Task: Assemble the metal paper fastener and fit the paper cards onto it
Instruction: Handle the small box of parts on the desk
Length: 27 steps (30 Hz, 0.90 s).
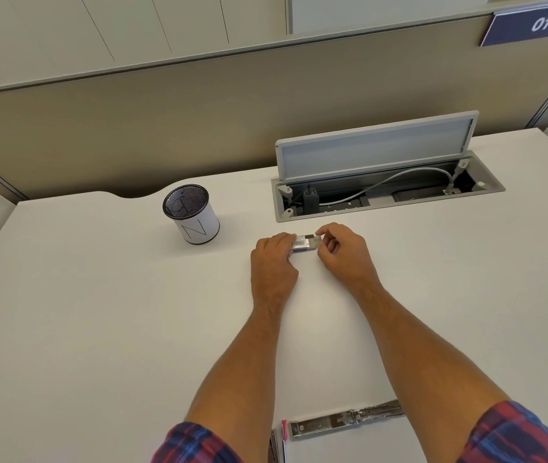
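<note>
The tabletop (pixel 99 329) is being taken up mostly by bare pale surface, with a cable box (pixel 389 192) standing open along its far edge, lid raised, and a mesh cup (pixel 190 213) being left standing to the left of that box, well apart from the work. Near the middle, a little toward the far edge, a small box (pixel 304 242) is being held down on the surface between both hands. The left hand (pixel 274 262) is being closed over the box's left end, while the right hand (pixel 342 250) is being used to pinch the box's right end between thumb and forefinger. Against the near edge, between the forearms, a long metal bar (pixel 346 419) is being left lying flat and untouched; it is judged to be part of the fastener. No cards can be picked out with certainty, though a thin pink-edged strip (pixel 284 429) is lying just beside the bar's left end.

The step in hand is judged to be the opening of the box, so assembly is hardly begun. For the next move, a steady left hold and a gentle outward pull by the right fingertips are being called for, so that small contents are not scattered.
</note>
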Each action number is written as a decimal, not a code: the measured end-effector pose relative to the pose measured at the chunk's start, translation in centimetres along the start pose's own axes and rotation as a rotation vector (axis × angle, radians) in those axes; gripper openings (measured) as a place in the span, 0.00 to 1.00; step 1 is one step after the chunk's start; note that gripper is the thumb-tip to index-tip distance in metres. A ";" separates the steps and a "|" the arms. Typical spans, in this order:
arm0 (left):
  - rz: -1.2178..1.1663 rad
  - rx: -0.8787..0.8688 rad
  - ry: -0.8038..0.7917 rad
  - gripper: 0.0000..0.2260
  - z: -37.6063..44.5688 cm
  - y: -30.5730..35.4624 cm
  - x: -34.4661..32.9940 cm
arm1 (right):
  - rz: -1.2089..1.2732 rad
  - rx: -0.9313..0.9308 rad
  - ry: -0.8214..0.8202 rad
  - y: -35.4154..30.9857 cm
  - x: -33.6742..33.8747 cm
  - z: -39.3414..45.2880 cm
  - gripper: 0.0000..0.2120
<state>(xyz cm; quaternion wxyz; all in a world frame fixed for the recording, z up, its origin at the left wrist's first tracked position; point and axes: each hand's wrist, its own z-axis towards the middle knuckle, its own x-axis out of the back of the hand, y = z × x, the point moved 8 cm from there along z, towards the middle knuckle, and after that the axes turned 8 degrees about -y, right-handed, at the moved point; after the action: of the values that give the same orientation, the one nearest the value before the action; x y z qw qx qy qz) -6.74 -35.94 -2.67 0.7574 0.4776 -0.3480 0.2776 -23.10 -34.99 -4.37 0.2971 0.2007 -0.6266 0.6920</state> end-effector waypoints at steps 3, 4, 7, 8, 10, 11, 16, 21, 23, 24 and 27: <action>0.001 0.005 0.000 0.18 0.1 -0.1 -0.1 | -0.021 0.021 0.017 0.0 0.1 0.1 0.10; 0.001 0.007 0.000 0.18 0.1 -0.1 -0.1 | -0.031 0.024 0.023 -0.1 0.2 0.1 0.10; -0.002 0.004 0.011 0.17 0.0 -0.1 -0.1 | -0.057 0.049 0.009 -0.4 0.1 -0.1 0.13; -0.001 0.002 0.014 0.17 0.0 -0.1 -0.1 | -0.074 0.062 -0.014 -0.5 0.0 -0.1 0.13; 0.002 0.002 0.018 0.17 0.0 -0.2 -0.1 | -0.095 0.062 -0.042 -0.5 -0.3 -0.1 0.13; 0.003 0.004 0.019 0.17 0.0 -0.2 -0.2 | -0.091 0.047 -0.039 -0.4 -0.3 -0.1 0.12; 0.007 -0.003 0.019 0.17 0.1 -0.2 -0.2 | -0.049 0.002 -0.015 0.0 -0.4 0.0 0.10; 0.010 -0.005 0.001 0.18 0.0 -0.1 -0.2 | -0.059 -0.026 0.027 0.4 -0.4 0.5 0.10; 0.024 -0.007 -0.006 0.17 0.0 0.0 -0.3 | -0.069 -0.050 0.038 0.8 -0.4 0.7 0.11; 0.031 -0.009 -0.008 0.17 0.0 0.1 -0.2 | -0.065 -0.058 0.044 1.0 -0.3 0.8 0.10; 0.041 -0.011 -0.004 0.17 0.0 0.1 -0.2 | -0.045 -0.079 0.046 1.3 -0.4 0.9 0.08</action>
<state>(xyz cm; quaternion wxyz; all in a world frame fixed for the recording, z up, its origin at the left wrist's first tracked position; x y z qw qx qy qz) -6.90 -35.95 -2.76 0.7535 0.4667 -0.3609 0.2903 -23.76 -35.96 -5.49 0.3346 0.1868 -0.6418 0.6643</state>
